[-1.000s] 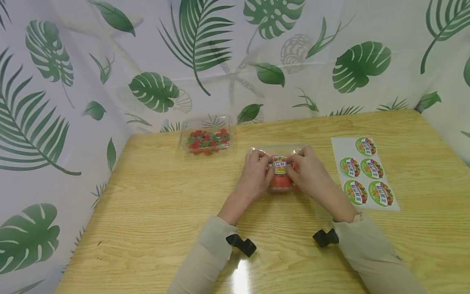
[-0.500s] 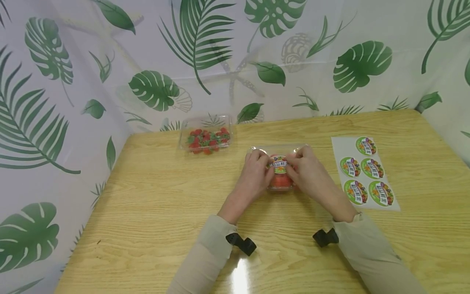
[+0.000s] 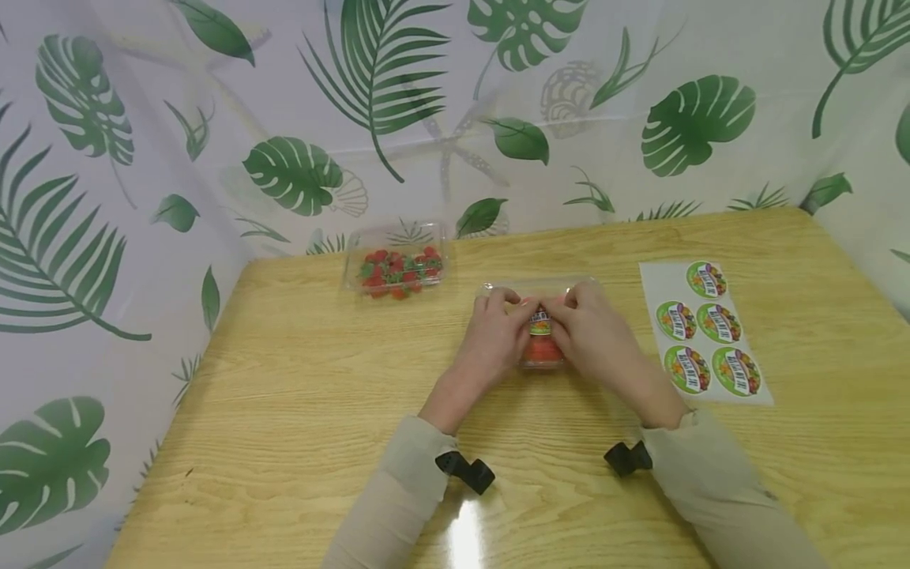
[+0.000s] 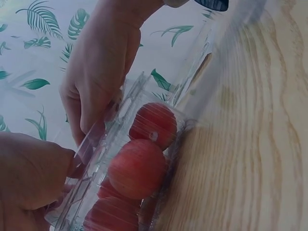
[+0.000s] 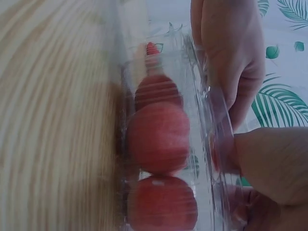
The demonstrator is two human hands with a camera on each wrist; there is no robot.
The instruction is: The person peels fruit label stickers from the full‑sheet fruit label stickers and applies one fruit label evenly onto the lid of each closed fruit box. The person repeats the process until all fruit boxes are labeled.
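Note:
A clear plastic clamshell box (image 3: 543, 365) of round red fruit (image 4: 137, 168) sits on the table in front of me, its lid down. A round printed sticker (image 3: 540, 325) lies on the lid, its upper part covered by my thumbs. My left hand (image 3: 490, 336) rests on the lid from the left, thumb pressing the sticker. From the other side my right hand (image 3: 593, 336) does the same, and the two thumb tips meet over the sticker. In the right wrist view, my right hand (image 5: 276, 168) touches the lid, with the fruit visible through the box wall.
At the back left stands another clear box (image 3: 351, 269) holding strawberries (image 3: 400, 273). A white backing sheet (image 3: 682, 276) with several round stickers (image 3: 718, 324) lies to the right on the wooden table (image 3: 298, 411). A leaf-patterned cloth (image 3: 426, 118) hangs behind the table.
Both thumbs have moved inward from the sticker's sides and now meet over its upper part. The boxes and sticker sheet stay in place; the head view has shifted slightly.

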